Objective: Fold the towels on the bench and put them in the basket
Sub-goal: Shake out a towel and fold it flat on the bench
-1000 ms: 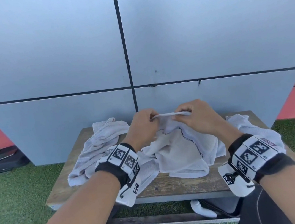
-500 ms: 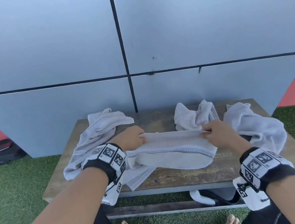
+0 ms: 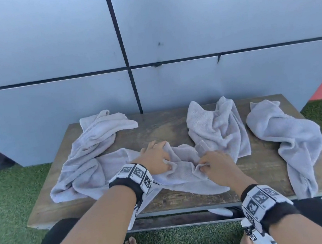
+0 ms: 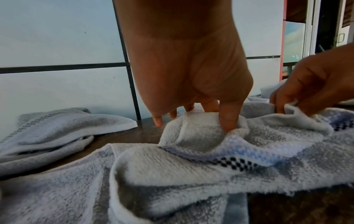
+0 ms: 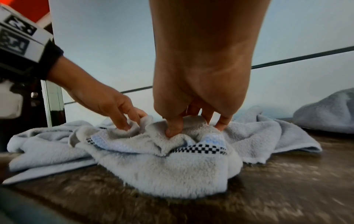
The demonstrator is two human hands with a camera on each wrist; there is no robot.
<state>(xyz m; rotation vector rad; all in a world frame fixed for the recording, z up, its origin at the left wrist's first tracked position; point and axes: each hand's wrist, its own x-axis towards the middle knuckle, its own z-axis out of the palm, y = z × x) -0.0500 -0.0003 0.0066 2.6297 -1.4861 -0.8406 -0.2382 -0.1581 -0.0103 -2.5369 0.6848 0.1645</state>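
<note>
A pale grey towel with a checked band (image 3: pixel 182 172) is seen lying bunched at the near middle of the wooden surface (image 3: pixel 157 128), with one corner trailing over the near edge at about 6 o'clock. It is gripped by both hands. The left hand (image 3: pixel 156 159) is set on the towel's left part, its thumb and fingers curled into a raised fold of cloth; in the left wrist view the thumb (image 4: pixel 229 119) is pressed into a ridge of the fabric just above the checked band (image 4: pixel 235 163). The right hand (image 3: pixel 216 165) is placed at about 3 o'clock from the left one, close beside it, and a small gather of the same towel is pinched between its thumb and fingertips; in the right wrist view the fingertips (image 5: pixel 173 128) are sunk into the cloth above the checked strip. A second towel (image 3: pixel 90 150) is spread crumpled at 9 to 10 o'clock of the held one, partly tucked under it. A third towel (image 3: pixel 217 129) is heaped at about 1 o'clock, touching the held towel's far right edge. A fourth towel (image 3: pixel 288 138) is draped at 3 o'clock, its end hanging over the near right edge. The surface is backed by a panelled grey wall (image 3: pixel 205 25), and artificial grass (image 3: pixel 13 200) is laid around it. No basket is caught in any view.
</note>
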